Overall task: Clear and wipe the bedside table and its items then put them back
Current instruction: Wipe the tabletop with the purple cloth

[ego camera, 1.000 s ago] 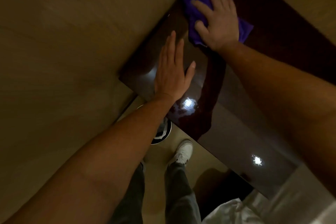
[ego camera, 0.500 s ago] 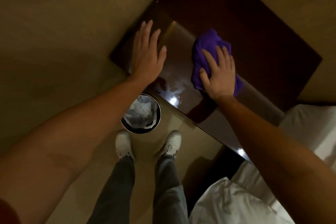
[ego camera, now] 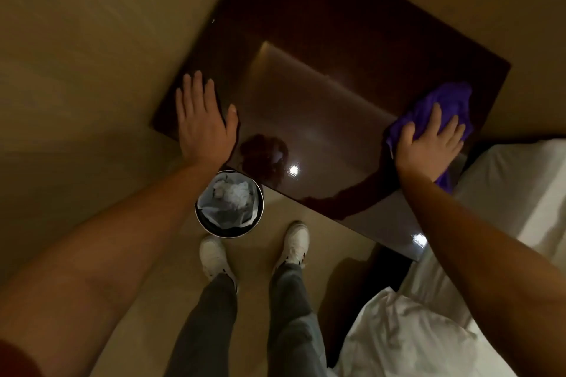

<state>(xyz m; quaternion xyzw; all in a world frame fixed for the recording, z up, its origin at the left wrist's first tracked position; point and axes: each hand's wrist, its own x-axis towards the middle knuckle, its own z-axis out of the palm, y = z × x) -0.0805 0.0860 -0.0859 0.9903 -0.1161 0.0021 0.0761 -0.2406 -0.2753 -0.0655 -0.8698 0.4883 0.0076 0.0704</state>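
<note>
Closest to the person are their own white shoes (ego camera: pixel 292 242) on the pale floor, and just ahead of the toes a round waste bin (ego camera: pixel 229 204) with a liner and crumpled paper in it, tucked against the front edge of the bedside table (ego camera: pixel 306 107); it looks parked there to be handy for rubbish cleared off the top. To the right the white bedding (ego camera: pixel 505 193) crowds the table's side. The table itself is dark, glossy and square, with nothing standing on it, which suggests the clearing part is done and the wiping is in hand. The left hand (ego camera: pixel 203 125) lies flat on the near left corner, fingers straight and together, thumb spread, holding nothing; I'd judge it is there to brace the body while leaning over. Across the top, at the right edge beside the bed, the right hand (ego camera: pixel 428 144) presses down on the purple cloth (ego camera: pixel 444 101), fingers spread and nearly straight, pressing rather than clutching. The cloth bunches out beyond the fingertips toward the far corner and a fold peeks from under the wrist, so most of it sits beneath and ahead of the palm.
</note>
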